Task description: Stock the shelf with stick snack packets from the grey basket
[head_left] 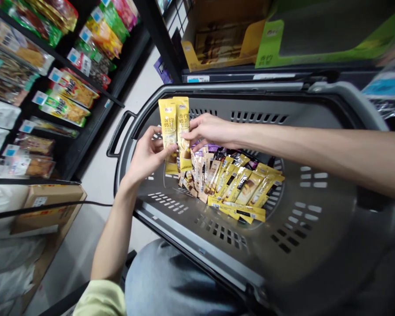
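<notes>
Two yellow milk tea sachets [169, 120] stand upright side by side between my hands, above the left end of a grey shopping basket [283, 228]. My left hand [148, 151] is closed on them from the left, thumb across the front. From the right, my right hand [209, 131] pinches the right-hand sachet, thumb in front. Below, on the basket's floor, lies a pile of yellow sachets [240, 184], with beige sachets [202, 169] at its left and some purple and dark ones behind.
Behind the basket a shelf holds an open yellow display box [256, 41] and a green display box [271, 48]. Bagged snacks [72, 90] hang on a rack at the left, above a cardboard box [49, 206]. My knee [164, 276] is close to the basket's near side.
</notes>
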{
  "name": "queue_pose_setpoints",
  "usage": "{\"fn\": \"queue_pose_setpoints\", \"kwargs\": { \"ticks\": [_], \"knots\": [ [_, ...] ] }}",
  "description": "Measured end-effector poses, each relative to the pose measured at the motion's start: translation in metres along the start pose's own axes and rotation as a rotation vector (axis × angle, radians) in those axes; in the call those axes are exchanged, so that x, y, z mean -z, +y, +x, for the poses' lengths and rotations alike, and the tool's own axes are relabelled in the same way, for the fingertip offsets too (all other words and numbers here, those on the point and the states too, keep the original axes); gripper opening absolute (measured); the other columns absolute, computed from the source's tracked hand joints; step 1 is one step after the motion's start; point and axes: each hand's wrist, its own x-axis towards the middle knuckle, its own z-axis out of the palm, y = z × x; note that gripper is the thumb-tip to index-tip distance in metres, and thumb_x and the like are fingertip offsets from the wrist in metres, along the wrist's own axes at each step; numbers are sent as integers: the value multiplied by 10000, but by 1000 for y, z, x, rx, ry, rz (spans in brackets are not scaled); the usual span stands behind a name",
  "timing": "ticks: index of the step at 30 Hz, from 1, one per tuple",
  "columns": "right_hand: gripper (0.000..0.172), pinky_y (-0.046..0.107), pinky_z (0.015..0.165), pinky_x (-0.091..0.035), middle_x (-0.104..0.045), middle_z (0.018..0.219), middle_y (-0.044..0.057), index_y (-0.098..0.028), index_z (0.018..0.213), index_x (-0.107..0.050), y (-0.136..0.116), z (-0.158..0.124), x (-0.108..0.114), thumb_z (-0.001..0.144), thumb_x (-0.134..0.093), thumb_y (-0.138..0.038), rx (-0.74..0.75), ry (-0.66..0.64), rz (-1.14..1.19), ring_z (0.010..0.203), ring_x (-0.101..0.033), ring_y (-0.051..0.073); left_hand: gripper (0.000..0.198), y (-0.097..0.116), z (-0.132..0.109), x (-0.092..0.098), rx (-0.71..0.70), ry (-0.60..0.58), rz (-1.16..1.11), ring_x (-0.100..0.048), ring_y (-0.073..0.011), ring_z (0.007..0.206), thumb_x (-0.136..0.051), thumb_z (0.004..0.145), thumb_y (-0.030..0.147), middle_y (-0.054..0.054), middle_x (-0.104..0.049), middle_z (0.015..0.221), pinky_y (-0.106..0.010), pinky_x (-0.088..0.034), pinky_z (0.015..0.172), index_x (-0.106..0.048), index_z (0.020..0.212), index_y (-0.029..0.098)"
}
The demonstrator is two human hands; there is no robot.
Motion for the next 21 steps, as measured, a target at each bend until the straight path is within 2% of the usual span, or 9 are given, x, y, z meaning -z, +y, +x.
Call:
{"fn": "queue_pose_setpoints", "kwargs": {
  "ticks": [5, 12, 18, 21],
  "knots": [
    [160, 268, 653, -625, -739, 787, 64, -187, 956, -761, -3, -1, -2, 813, -811, -240, -5, 31, 31, 732, -698, 170, 506, 3, 0, 0, 15, -8, 9, -745, -223, 685, -826, 767, 476, -32, -751, 823, -326, -634, 590, -497, 1064, 233],
    [48, 270, 633, -619, -715, 763, 71, -149, 911, -702, -4, -1, -1, 889, -680, -185, -27, 0, 38, 705, -692, 167, 367, 6, 0, 2, 33, 11, 142, -695, -150, 622, -632, 915, 522, -8, -711, 829, -232, -575, 507, -519, 1103, 227],
    [119, 266, 606, -612, -704, 746, 75, -152, 859, -666, -1, 0, 0, 916, -642, -253, -21, -30, 53, 645, -670, 155, 223, 0, 1, 5, 39, 39, 155, -690, -133, 656, -589, 928, 361, 5, -696, 865, -206, -575, 506, -536, 1101, 231],
    [113, 261, 609, -613, -701, 730, 70, -151, 854, -661, -1, 0, 0, 915, -621, -237, -22, -24, 48, 633, -664, 149, 238, 0, 1, 5, 49, 28, 140, -686, -124, 637, -570, 897, 269, 10, -698, 875, -204, -578, 509, -526, 1128, 234]
  ]
}}
